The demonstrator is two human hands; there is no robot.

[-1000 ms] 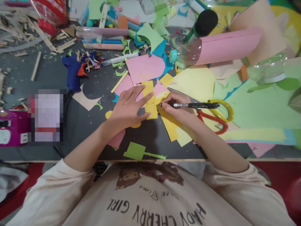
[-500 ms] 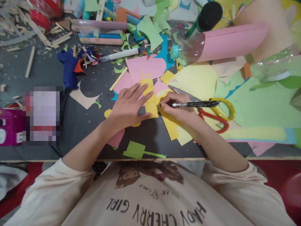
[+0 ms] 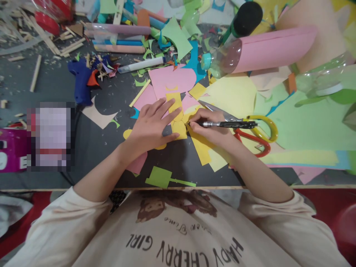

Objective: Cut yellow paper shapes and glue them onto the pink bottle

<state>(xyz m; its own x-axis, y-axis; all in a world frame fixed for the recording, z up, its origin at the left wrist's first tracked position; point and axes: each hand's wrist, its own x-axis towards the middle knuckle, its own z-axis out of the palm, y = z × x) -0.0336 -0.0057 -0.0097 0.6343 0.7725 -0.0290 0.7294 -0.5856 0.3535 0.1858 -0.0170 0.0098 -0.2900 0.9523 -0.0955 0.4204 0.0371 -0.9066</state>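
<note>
My left hand [image 3: 151, 126] lies flat with its fingers spread, pressing down a yellow paper cutout [image 3: 178, 128] on the dark table [image 3: 91, 144]. My right hand [image 3: 213, 129] is closed round a black pen [image 3: 230, 124], whose tip touches the yellow cutout's right edge. More yellow paper [image 3: 204, 150] lies under my right hand, and pink paper pieces [image 3: 171, 79] sit just beyond the cutout.
Scissors with yellow and red handles [image 3: 257, 135] lie right of my right hand. A blue glue gun [image 3: 80, 79] sits at the left, a plastic bottle holding rolled pink paper [image 3: 261, 50] at the back right. A green cutout [image 3: 164, 178] lies near the table's front edge. Paper scraps and wooden sticks litter the back.
The view has shifted slightly. My right hand's pen tip has crept a little along the yellow cutout; my left hand stays flat in place.
</note>
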